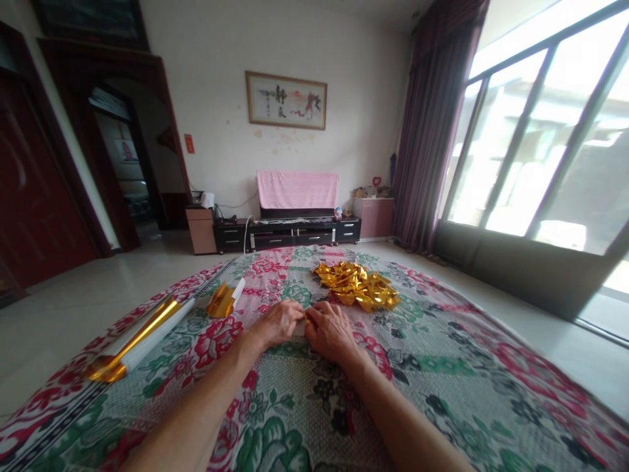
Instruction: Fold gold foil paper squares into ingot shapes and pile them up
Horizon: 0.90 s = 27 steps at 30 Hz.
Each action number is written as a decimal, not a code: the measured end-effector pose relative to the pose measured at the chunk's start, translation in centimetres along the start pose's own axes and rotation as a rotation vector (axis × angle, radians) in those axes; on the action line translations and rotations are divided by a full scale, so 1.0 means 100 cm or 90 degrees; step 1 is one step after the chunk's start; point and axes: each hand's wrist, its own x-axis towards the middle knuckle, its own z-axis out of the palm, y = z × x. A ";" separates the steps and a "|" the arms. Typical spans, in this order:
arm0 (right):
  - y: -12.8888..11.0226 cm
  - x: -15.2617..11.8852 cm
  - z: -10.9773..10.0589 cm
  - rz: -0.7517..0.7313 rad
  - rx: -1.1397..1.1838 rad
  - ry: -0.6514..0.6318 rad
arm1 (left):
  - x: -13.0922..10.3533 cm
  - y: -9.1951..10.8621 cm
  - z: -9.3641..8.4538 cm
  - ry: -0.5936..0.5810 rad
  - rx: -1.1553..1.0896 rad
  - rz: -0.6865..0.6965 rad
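Note:
My left hand and my right hand meet over the middle of the flowered cloth. Between their fingertips is a small piece of gold foil paper, with its pale side showing and a bit of gold by the right thumb. Both hands have their fingers bent and pressed onto it; much of the paper is hidden under them. Just beyond my right hand lies a heap of folded gold foil pieces. To the left of my left hand rests a curled stack of gold foil sheets.
A larger roll of gold and white foil paper lies at the cloth's left side. Past the far edge stand a low black cabinet and a screen under a pink towel. Windows and a purple curtain are on the right.

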 end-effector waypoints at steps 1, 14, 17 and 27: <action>0.000 0.000 0.000 -0.002 -0.004 0.000 | 0.000 0.001 0.000 -0.009 0.010 0.003; -0.001 0.000 -0.001 0.003 0.010 0.005 | -0.002 0.001 0.003 0.026 -0.010 -0.007; -0.001 -0.001 -0.002 0.007 0.007 0.003 | -0.001 0.001 0.004 0.031 -0.014 -0.007; 0.000 0.000 0.000 -0.003 -0.001 0.017 | -0.001 0.004 0.002 0.021 -0.001 -0.021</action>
